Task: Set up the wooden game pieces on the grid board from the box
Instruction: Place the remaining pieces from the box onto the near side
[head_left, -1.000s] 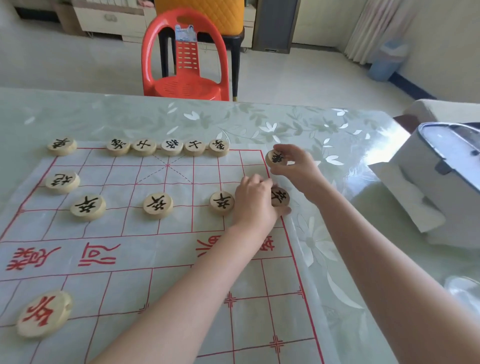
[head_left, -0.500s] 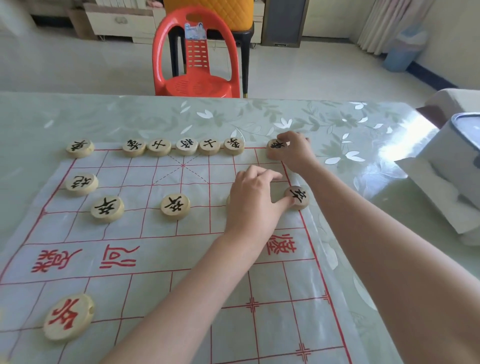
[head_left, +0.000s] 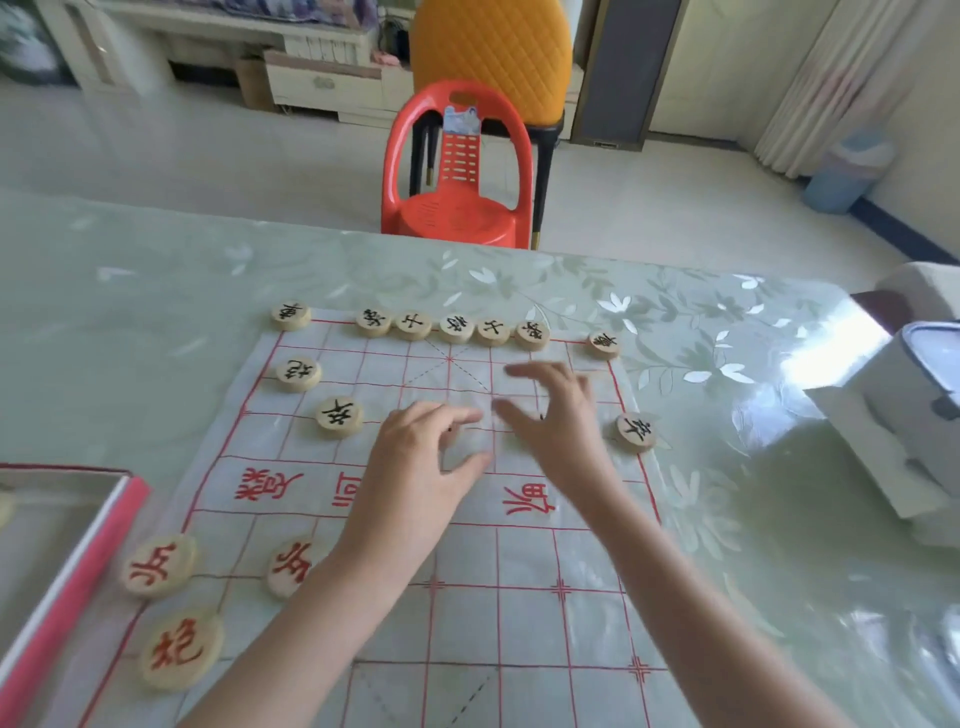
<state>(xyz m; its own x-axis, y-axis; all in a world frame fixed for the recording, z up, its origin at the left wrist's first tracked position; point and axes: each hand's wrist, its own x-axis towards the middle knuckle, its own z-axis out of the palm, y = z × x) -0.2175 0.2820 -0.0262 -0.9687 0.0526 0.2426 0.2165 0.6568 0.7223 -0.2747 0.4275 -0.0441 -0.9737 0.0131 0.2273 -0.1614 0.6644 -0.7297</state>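
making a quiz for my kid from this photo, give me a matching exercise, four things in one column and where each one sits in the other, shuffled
Things
1. red chair
2. red-edged box
3. blue bin
4. nearest red-lettered piece

Places
A. beside the curtain, far right
B. on the board, near its left edge
C. on the table, left of the board
D. beyond the table's far edge

Pairs: 1-D, 2-C, 3-A, 4-B

Seen on my remote feed, a table (head_left: 156, 322) under a glossy pale-green floral cover fills the lower frame. Lying on it are a white cloth grid board (head_left: 524, 551) at centre, a red-edged box (head_left: 98, 556) at lower left and a white carton (head_left: 898, 405) at right.
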